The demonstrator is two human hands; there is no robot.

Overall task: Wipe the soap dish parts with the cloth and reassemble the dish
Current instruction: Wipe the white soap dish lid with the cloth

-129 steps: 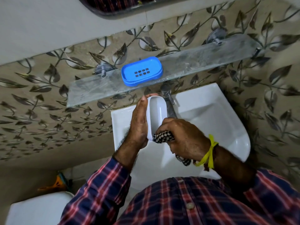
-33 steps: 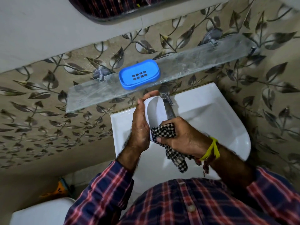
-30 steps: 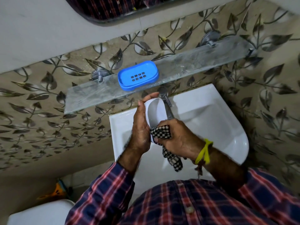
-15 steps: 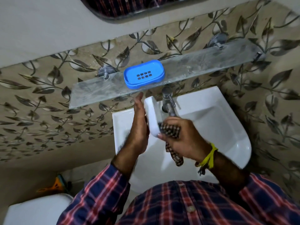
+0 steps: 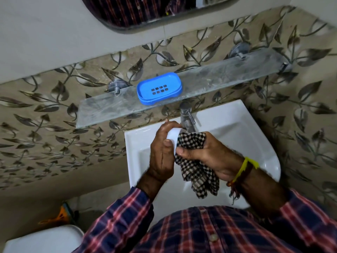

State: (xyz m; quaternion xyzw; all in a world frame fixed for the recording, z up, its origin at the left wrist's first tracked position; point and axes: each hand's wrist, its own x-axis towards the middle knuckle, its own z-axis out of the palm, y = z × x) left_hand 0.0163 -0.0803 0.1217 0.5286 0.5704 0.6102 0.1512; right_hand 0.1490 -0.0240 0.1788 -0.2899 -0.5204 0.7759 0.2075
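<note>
Over the sink, my left hand (image 5: pixel 161 152) grips the white soap dish part (image 5: pixel 172 135) on edge; only a small strip of it shows between my hands. My right hand (image 5: pixel 206 154) presses the black-and-white checked cloth (image 5: pixel 196 161) against that part, and the cloth's loose end hangs down below my fingers. The blue soap dish part (image 5: pixel 159 90), with several drain slots, lies on the glass shelf (image 5: pixel 218 77) above the tap, apart from both hands.
A chrome tap (image 5: pixel 187 115) stands just behind my hands at the back of the white sink (image 5: pixel 246 136). A leaf-patterned tiled wall backs the shelf, with a mirror above. A white toilet lid (image 5: pixel 42 240) and an orange object (image 5: pixel 60 215) sit lower left.
The white part has turned in my left hand from showing its hollow to being mostly hidden. My right hand has slid the cloth up over it.
</note>
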